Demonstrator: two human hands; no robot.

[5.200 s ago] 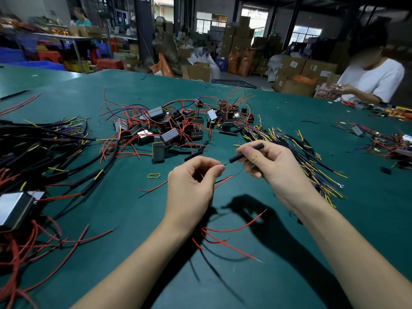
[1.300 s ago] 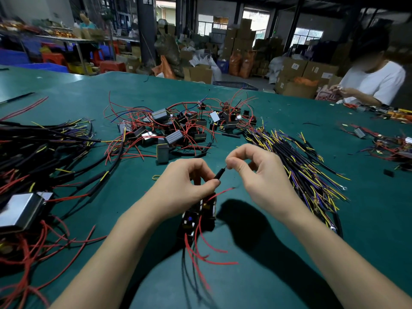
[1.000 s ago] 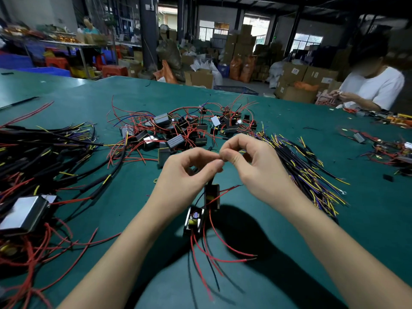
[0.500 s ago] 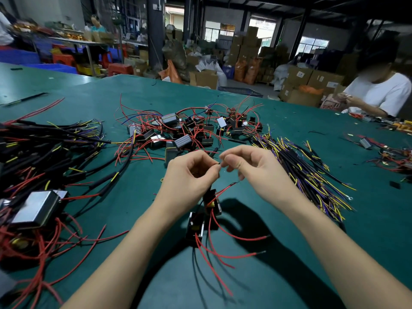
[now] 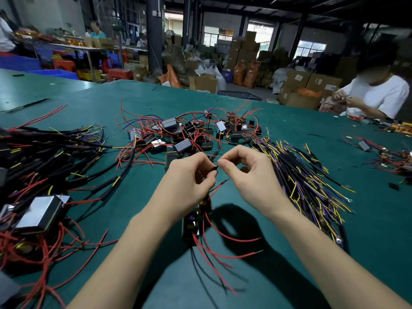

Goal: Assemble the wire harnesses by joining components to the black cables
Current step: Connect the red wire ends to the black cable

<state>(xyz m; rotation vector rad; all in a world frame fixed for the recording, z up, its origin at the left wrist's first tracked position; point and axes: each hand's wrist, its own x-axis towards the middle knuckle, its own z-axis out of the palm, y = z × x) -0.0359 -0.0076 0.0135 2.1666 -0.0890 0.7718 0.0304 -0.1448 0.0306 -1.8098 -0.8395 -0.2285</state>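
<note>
A warehouse with stacked cartons fills the background, and a green table runs across the frame. Just above centre, the left hand pinches a short black sleeve between thumb and forefinger, its fingers curled closed around it. The right hand meets it tip to tip, thumb and forefinger pinched on something too fine to make out, probably a wire end. Below the hands hangs one small black component with red leads trailing toward the bottom of the frame.

The step in hand looks like threading a lead into the sleeve. The next move would call for steady alignment of the thin end with the sleeve's mouth, then a push through without bending it.

As for counts: two hands at work, one component held, and three heaps too tangled to count. These are loose components with red wires at upper centre, black cables with yellow ends at right, and finished harnesses at left. One other worker sits at upper right.
</note>
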